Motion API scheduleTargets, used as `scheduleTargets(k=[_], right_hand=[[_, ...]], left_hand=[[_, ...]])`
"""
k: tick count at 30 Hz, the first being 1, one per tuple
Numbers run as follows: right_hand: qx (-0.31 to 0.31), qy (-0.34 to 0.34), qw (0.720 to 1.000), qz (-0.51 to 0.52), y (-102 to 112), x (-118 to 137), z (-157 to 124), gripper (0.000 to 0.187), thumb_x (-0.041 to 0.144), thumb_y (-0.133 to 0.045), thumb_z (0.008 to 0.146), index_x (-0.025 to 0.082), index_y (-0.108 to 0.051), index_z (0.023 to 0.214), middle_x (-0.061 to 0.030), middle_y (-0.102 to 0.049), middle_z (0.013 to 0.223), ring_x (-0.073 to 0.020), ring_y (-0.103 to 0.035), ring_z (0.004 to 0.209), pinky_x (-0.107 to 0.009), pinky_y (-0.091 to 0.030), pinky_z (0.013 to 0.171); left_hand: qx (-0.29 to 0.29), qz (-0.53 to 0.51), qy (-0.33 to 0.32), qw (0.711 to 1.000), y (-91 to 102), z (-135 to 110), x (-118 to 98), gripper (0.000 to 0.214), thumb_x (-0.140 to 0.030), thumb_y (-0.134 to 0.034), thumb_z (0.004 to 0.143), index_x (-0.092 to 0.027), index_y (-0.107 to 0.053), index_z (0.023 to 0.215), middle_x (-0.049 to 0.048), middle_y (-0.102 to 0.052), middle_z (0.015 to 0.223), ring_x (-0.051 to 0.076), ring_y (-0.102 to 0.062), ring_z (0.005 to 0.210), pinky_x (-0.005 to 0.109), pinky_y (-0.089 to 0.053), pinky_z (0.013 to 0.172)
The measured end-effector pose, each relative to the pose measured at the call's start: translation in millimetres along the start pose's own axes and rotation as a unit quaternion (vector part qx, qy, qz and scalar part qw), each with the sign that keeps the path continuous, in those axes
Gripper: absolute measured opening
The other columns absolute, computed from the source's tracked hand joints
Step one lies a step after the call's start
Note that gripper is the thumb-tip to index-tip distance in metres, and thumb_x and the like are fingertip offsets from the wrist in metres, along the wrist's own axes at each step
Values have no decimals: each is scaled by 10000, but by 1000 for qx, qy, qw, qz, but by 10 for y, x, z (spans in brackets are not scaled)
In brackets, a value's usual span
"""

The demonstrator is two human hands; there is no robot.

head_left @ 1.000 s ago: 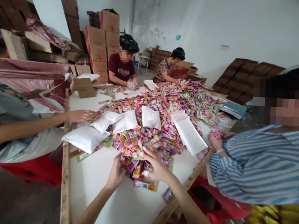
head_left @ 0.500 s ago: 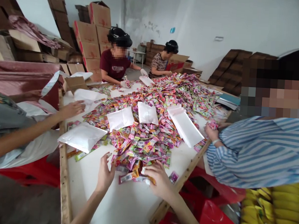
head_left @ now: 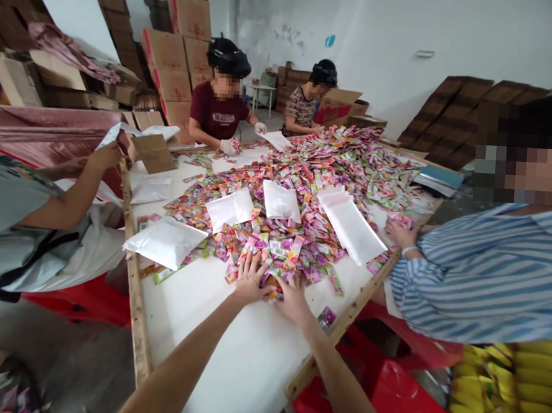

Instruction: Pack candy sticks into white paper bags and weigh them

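Left hand (head_left: 249, 278) lying on near edge of sachet pile (head_left: 305, 189), fingers spread open, gripping nothing. Right hand (head_left: 293, 298) touching beside it, can't tell fingers' state. Few white bags (head_left: 231, 209) sitting beyond fingers. Most sachets lying loose, so I'm guessing loads left.

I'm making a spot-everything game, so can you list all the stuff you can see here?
table: one, white top, wooden rim, centre
candy packets: a huge pile, pink, yellow and green, across the table
white bags: about six, white, on and beside the pile
cardboard boxes: many, brown, stacked back left
flat cardboard: stacks, brown, back right wall
co-workers: four, around the table
red plastic stools: at least two, red, beside the table
yellow packs: a heap, yellow, bottom right
left hand: one, flat on the pile's near edge
right hand: one, beside it on the pile
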State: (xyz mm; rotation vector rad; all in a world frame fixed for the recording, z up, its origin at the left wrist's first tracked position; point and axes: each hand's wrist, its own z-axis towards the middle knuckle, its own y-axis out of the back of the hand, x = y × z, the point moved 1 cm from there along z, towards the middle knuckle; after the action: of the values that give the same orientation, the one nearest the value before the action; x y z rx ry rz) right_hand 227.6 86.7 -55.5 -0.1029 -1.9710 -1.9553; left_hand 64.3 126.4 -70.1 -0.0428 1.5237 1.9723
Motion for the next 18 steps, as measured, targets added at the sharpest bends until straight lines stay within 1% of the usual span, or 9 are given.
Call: scheduleTargets(k=[3,5,8,10,11,12,14,16,18], right_hand=[[-2,11,999,43,190,-99,167,675,329,-705,681,224,-515,1320,-144,-398,1379,-363,-301,1323,-535,-258,1086],[-9,27,995,91,279,-158,120,586,296,-684,693,220,-563,1262,-128,-437,1342,-312,-384,1276,-464,-329,1066],[-61,13,985,161,300,-255,-143,324,247,-578,757,198,-643,1071,-115,-550,1197,-265,-512,1144,-422,-412,1000],[-104,-21,974,198,261,-304,-350,229,240,-502,797,189,-635,976,-109,-604,1067,-251,-572,1027,-420,-457,933],[-122,-41,969,212,239,-313,-437,220,246,-479,810,185,-619,968,-107,-613,1016,-247,-588,974,-420,-475,898],[-141,-60,962,224,224,-308,-504,224,256,-468,819,181,-598,985,-106,-610,987,-243,-595,931,-416,-489,866],[-189,-85,950,233,230,-256,-560,268,280,-463,832,177,-548,1065,-115,-584,1017,-240,-585,927,-411,-499,843],[-244,-85,943,210,293,-160,-511,334,287,-470,838,180,-500,1153,-132,-544,1116,-252,-546,1025,-424,-481,885],[-277,-58,946,159,378,-46,-385,409,262,-481,835,173,-463,1234,-148,-496,1236,-272,-463,1169,-447,-427,970]], left_hand=[[42,-39,0,998,82,135,6,737,-538,-685,686,-225,-494,1326,172,-343,1466,445,-215,1369,662,-212,1056],[32,-80,-18,996,195,30,49,569,-462,-634,769,-230,-525,1277,161,-330,1468,393,-274,1361,608,-287,1054],[-62,-134,-19,989,359,-342,169,337,-305,-487,888,-218,-538,1209,149,-315,1455,277,-353,1335,462,-408,1020],[-124,-128,20,984,426,-603,255,320,-258,-462,895,-203,-519,1205,155,-328,1426,260,-360,1323,445,-427,1005],[-134,-113,38,984,444,-707,290,318,-250,-462,892,-198,-519,1200,158,-349,1405,266,-372,1308,456,-429,1000],[-125,-97,48,986,454,-788,317,302,-244,-458,891,-198,-532,1180,156,-384,1376,270,-400,1279,469,-431,993],[-63,-70,31,995,463,-879,346,252,-241,-453,888,-209,-585,1101,136,-471,1304,273,-470,1196,489,-433,976],[16,-64,-14,998,476,-893,339,220,-258,-479,877,-222,-632,1031,119,-528,1254,274,-518,1130,493,-434,962],[67,-91,-43,993,499,-857,298,212,-297,-517,862,-222,-664,996,120,-548,1236,281,-532,1121,476,-436,959]])
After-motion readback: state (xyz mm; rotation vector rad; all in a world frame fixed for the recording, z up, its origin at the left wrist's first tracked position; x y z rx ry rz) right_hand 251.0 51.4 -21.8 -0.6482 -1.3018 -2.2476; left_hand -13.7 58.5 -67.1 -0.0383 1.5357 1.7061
